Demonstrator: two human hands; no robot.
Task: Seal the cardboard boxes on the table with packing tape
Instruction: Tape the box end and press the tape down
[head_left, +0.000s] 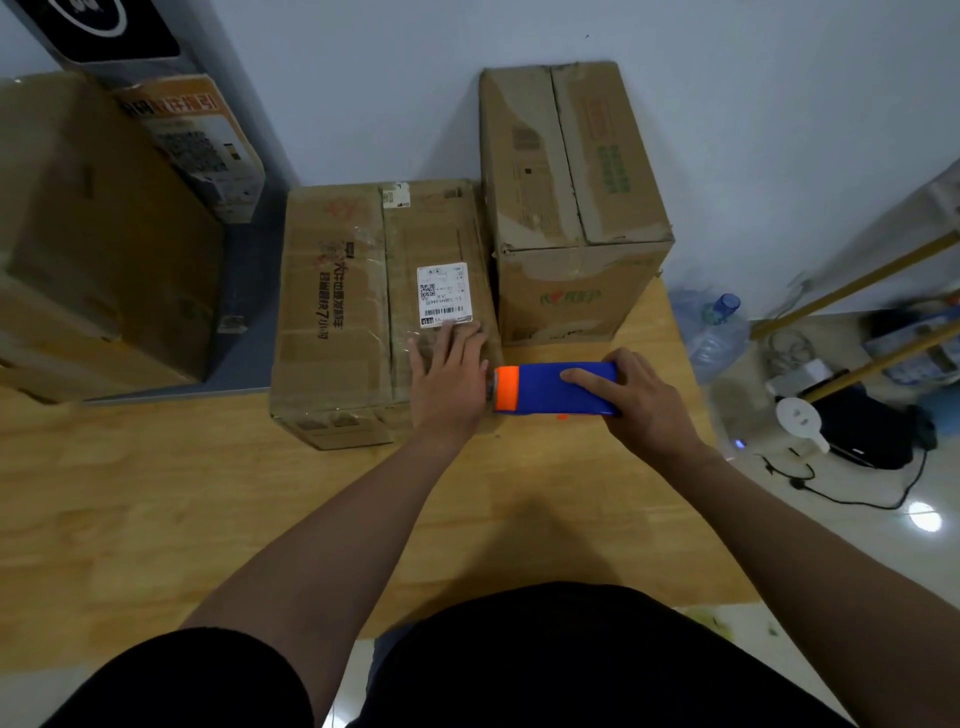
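My left hand (449, 371) lies flat on the top of the low cardboard box (358, 312), fingers straight and spread, pressing near its front right corner; just beyond my fingertips is a white shipping label (442, 295). My right hand (636, 397) has its fingers curled round a blue tape dispenser (556, 389), whose orange end sits at the box's right edge, close beside my left hand; both box and dispenser are over the wooden surface (156, 493). The low box's flaps are down, with a seam running along the top, so what is inside is hidden; touching its right side stands a taller cardboard box (571, 208), likewise closed, contents unseen, back near the pale wall; far left stands a big brown carton (93, 234); off the surface to the right, a clear water bottle (717, 327) rests on the floor.
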